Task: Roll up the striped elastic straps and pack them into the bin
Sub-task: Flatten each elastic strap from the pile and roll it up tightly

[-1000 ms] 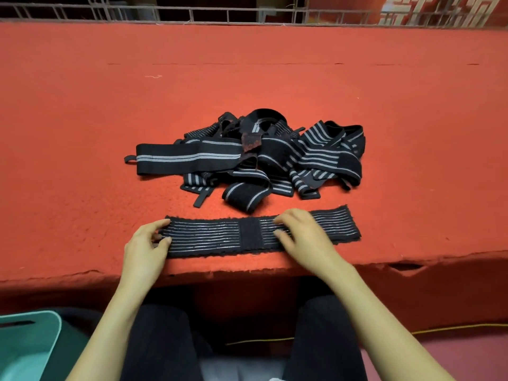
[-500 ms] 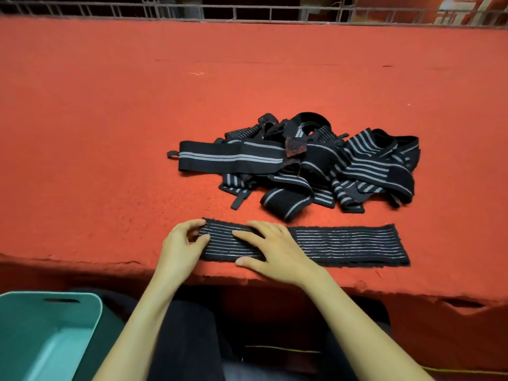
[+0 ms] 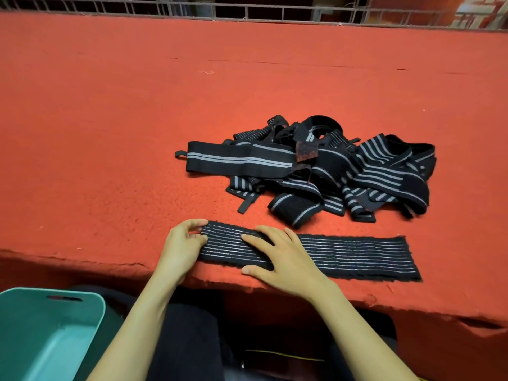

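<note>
One striped strap (image 3: 357, 254) lies flat; left grip (image 3: 181, 248) pinches its left end, right grip (image 3: 286, 259) presses it open-palmed.

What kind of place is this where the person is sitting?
Probably a packing workbench in a workshop or storeroom: a wide table covered in worn red felt, a heap of striped straps waiting on it, and a teal bin ready below.

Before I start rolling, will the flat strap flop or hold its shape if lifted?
Probably floppy: the flat strap lies limp, like the crumpled pile behind. Likely light: it looks thin. Its fuzzy edges on the napped red table suggest it drags, not slides.
</note>
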Motion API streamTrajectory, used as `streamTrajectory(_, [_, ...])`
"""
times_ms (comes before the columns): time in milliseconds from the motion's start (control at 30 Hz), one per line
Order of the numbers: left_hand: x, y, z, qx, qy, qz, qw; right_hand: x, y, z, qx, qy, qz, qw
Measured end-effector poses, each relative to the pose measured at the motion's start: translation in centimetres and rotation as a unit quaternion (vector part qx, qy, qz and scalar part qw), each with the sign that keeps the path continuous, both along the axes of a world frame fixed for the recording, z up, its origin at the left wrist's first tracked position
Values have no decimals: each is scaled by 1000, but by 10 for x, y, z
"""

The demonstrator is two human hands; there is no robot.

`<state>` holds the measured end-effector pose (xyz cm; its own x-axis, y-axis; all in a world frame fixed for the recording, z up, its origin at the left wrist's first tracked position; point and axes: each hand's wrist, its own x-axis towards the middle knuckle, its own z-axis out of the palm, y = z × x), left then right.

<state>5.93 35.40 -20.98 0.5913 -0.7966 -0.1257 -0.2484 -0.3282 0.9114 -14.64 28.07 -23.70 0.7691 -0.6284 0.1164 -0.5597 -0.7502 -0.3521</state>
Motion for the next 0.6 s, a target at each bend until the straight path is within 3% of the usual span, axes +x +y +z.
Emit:
streamTrajectory(167, [1, -1, -1, 22, -56, 1, 998, -4, 0, 3, 12, 13, -10, 1000])
streamTrajectory(367, [-4, 4, -5, 67, -205, 37, 976, 1, -3, 9, 35, 19, -15, 999])
streamTrajectory(533, [-6, 11, 1, 141, -240, 39, 960, 24, -6, 11, 17, -27, 38, 999])
streamTrajectory(600, [-8, 13, 5, 126, -235, 51, 963, 29, -4, 4, 29, -24, 60, 998])
